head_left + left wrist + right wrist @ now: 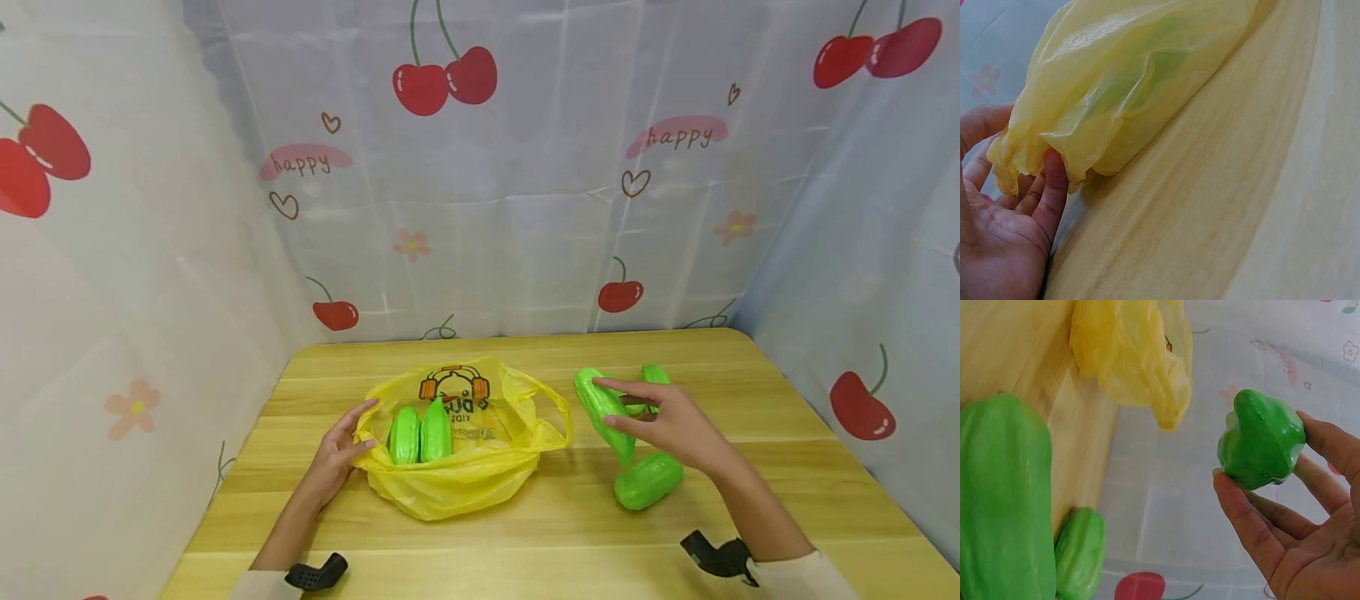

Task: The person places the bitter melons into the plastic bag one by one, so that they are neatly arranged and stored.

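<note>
My right hand (pixel 678 425) pinches a green ridged gourd (pixel 600 408) between thumb and fingers. In the right wrist view the held gourd (pixel 1263 440) is seen end-on, raised off the table. Below it in the head view lies another gourd (pixel 648 481), and one more gourd (pixel 655 375) is partly covered by the hand. My left hand (pixel 333 458) grips the left edge of a yellow plastic bag (pixel 465 487), thumb and fingers at its gathered film. Two gourds (pixel 436 433) lie side by side inside the open bag; their green shows faintly through the film in the left wrist view.
The wooden table (pixel 525 550) ends at a white curtain (pixel 480 275) printed with cherries, with more curtain on both sides. A loop handle of the bag (pixel 562 412) sticks out toward the right hand. Dark straps (pixel 318 573) sit on both wrists.
</note>
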{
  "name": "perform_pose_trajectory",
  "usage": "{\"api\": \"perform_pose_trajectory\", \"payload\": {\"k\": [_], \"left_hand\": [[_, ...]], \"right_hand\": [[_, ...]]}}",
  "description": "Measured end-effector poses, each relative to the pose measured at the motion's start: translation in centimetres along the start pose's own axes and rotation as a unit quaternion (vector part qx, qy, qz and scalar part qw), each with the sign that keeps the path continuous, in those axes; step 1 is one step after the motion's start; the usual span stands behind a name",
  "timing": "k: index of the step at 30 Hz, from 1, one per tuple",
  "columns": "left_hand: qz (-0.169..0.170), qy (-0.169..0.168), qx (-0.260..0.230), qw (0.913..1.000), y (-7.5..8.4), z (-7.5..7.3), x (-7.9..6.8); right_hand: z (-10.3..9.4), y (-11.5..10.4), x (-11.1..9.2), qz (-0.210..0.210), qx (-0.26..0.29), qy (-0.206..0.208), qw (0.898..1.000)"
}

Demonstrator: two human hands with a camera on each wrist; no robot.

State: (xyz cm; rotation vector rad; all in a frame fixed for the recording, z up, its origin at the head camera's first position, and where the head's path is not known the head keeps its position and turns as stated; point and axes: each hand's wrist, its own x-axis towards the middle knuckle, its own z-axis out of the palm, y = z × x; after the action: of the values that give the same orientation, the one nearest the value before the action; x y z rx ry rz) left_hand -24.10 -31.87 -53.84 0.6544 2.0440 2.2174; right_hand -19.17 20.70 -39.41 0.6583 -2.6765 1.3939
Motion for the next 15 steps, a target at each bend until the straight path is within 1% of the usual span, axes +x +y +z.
{"api": "perform_pose_trajectory", "payload": {"k": [7, 15], "left_hand": [[0.001, -0.001, -0.001, 1.0000, 0.0, 0.0, 0.0], [0.003, -0.002, 0.000, 1.0000, 0.1, 0.0, 0.1]], "right_hand": [[1.2, -0.9, 0.8, 0.002, 0.019, -0.015, 1.000], [2.6, -2.2, 2.1, -0.012, 0.048, -0.027, 0.998]]}}
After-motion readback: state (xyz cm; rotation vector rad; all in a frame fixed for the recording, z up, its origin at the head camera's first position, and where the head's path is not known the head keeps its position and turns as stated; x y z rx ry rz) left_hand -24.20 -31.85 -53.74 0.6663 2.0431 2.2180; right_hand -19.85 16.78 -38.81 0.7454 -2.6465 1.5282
